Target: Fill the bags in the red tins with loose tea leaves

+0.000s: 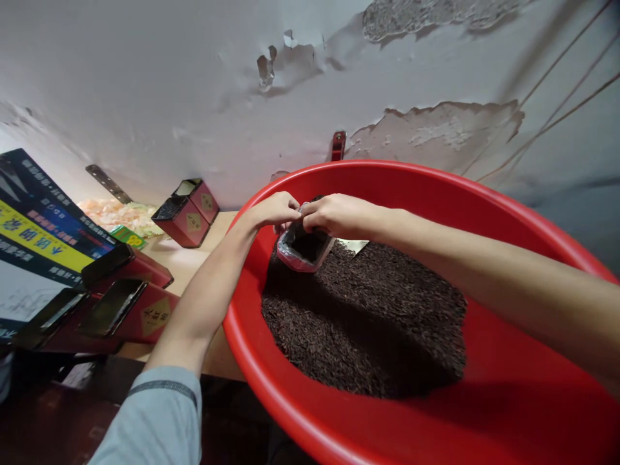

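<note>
- head view: left hand (276, 210) and right hand (334, 215), fingers closed, grip a small clear bag (305, 250).
- it sits over dark leaves (378, 316) in a red basin (513, 400).

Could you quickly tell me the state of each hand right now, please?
Left hand: closed, pinching the rim of the small plastic bag.
Right hand: closed on the same bag's rim.

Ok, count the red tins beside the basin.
5 red tins: two standing at the back, three lying nearer on the left; more may be hidden beyond the frame's edge.
</note>
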The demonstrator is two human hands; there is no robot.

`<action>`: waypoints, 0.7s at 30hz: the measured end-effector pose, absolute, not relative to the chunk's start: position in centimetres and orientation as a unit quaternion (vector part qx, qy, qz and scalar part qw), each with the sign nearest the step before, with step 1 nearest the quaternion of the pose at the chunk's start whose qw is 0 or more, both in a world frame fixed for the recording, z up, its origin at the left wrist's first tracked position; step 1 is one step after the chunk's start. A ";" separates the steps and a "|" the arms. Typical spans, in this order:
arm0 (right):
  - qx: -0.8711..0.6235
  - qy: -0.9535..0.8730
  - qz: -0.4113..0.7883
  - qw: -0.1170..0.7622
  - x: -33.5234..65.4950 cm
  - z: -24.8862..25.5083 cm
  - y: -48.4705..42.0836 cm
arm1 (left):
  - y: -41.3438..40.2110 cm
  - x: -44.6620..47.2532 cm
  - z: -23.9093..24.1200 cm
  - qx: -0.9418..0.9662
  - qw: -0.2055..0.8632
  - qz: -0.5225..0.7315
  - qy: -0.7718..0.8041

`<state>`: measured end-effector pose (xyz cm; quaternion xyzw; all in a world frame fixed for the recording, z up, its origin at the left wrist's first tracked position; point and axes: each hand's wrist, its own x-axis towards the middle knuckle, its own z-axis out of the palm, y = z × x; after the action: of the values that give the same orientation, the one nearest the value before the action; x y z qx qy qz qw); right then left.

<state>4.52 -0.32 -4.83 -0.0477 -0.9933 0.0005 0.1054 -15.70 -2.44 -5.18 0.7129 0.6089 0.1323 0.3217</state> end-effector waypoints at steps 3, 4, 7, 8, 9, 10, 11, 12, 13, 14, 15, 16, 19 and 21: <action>-0.060 -0.993 -0.075 0.075 4.6 -4.6 -0.3 | -2.2 -15.9 -5.7 0.720 0.308 0.160 0.601; -0.062 -0.991 -0.096 0.070 4.6 -4.6 -0.3 | -2.1 -16.0 -5.9 0.721 0.304 0.167 0.600; -0.062 -0.986 -0.138 0.063 4.5 -4.5 0.1 | -1.9 -16.0 -6.1 0.720 0.294 0.173 0.604; -0.062 -0.985 -0.147 0.063 4.5 -4.5 0.3 | -1.9 -16.0 -6.1 0.720 0.290 0.173 0.607; -0.063 -0.984 -0.155 0.063 4.5 -4.6 0.4 | -1.9 -15.9 -6.1 0.720 0.284 0.173 0.609; -0.066 -0.983 -0.161 0.064 4.6 -4.7 0.5 | -2.0 -15.8 -6.0 0.720 0.277 0.174 0.612; -0.070 -0.982 -0.166 0.066 4.7 -4.8 0.6 | -2.0 -15.7 -5.9 0.719 0.270 0.174 0.616; -0.075 -0.980 -0.168 0.071 4.9 -4.9 0.6 | -2.1 -15.7 -5.9 0.718 0.264 0.175 0.620; -0.081 -0.979 -0.169 0.078 5.3 -5.0 0.7 | -2.2 -15.6 -5.8 0.717 0.260 0.175 0.623; -0.088 -0.978 -0.167 0.088 5.7 -5.0 0.7 | -2.2 -15.5 -5.8 0.716 0.256 0.175 0.626; -0.097 -0.977 -0.163 0.098 6.2 -5.1 0.8 | -2.3 -15.4 -5.7 0.715 0.252 0.175 0.628; -0.109 -0.975 -0.158 0.110 6.8 -5.1 0.8 | -2.3 -15.3 -5.7 0.716 0.247 0.175 0.629; -0.174 -0.965 -0.136 0.139 8.9 -5.1 0.6 | -2.4 -15.0 -5.6 0.719 0.226 0.173 0.634; -0.240 -0.953 -0.118 0.141 10.5 -5.6 0.3 | -2.4 -14.8 -5.7 0.717 0.214 0.174 0.641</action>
<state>10.50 0.27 -5.56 -0.2396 -0.9533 -0.1180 0.1407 -14.77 -2.41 -5.66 0.7165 0.6410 0.1737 0.2135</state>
